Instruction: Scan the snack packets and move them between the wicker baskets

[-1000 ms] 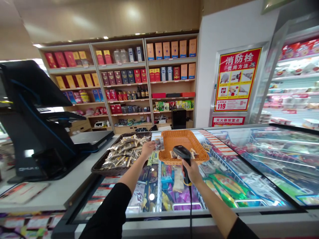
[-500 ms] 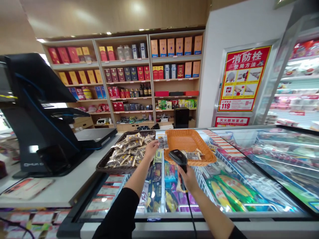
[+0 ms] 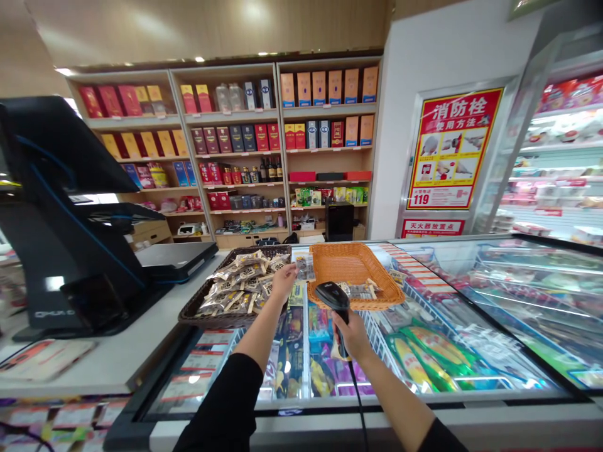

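Note:
My left hand [image 3: 284,282] pinches a small clear snack packet [image 3: 305,267] by its edge, between the two baskets. To its left, a dark brown wicker basket [image 3: 188,309] is heaped with similar packets [image 3: 240,284]. My right hand [image 3: 351,333] is wrapped round the handle of a black barcode scanner [image 3: 332,295], whose cord hangs down toward me. The scanner's head is just in front of an orange wicker basket [image 3: 351,258]. Several packets [image 3: 360,290] lie at the near side of that basket.
Both baskets rest on a glass-topped freezer [image 3: 424,351] with packaged frozen goods inside. On the left counter stand a black checkout terminal [image 3: 51,251] and a flat scale plate [image 3: 176,254]. Shelves [image 3: 235,154] of boxes and bottles line the back wall.
The view has shifted slightly, so everything sits a little further left. Both hands keep their hold on the packet and the scanner, with almost no movement between them.

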`<state>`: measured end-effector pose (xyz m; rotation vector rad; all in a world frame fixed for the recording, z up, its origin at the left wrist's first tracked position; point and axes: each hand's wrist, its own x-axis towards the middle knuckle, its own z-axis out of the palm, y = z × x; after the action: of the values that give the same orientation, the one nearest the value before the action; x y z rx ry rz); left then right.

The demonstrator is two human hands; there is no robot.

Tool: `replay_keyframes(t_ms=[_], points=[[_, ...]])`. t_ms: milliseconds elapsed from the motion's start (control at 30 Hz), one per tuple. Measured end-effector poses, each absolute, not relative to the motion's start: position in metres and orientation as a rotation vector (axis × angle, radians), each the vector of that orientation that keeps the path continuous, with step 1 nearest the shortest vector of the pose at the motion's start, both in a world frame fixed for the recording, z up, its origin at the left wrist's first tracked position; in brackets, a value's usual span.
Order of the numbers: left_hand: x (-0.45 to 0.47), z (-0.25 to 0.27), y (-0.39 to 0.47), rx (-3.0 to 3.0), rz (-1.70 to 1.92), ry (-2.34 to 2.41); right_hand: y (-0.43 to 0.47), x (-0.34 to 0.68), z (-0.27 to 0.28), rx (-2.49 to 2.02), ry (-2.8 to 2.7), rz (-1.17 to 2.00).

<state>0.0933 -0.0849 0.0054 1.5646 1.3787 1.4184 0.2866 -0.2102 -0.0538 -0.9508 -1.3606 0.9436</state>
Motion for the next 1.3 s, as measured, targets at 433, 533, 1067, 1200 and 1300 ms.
replay_keyframes(t_ms=[433,533,1067,1200,1300], points=[[0.094,0.023,-0.103,1.902,1.581,1.579,-0.209,0.287,-0.055,-0.893,-1.192,1.02],[0.085,0.04,-0.119,1.997,1.576,1.662,-0.209,0.289,-0.056,-0.881,-1.193,1.018],[-0.02,0.044,-0.176,2.477,0.659,2.121,-0.213,0.293,-0.052,-0.914,-1.205,1.01],[0.01,0.055,-0.172,2.411,0.635,2.241,-0.209,0.308,-0.042,-0.874,-1.105,1.041],[0.036,0.063,-0.171,2.445,0.739,2.188,-0.203,0.332,-0.032,-0.875,-1.019,1.006]])
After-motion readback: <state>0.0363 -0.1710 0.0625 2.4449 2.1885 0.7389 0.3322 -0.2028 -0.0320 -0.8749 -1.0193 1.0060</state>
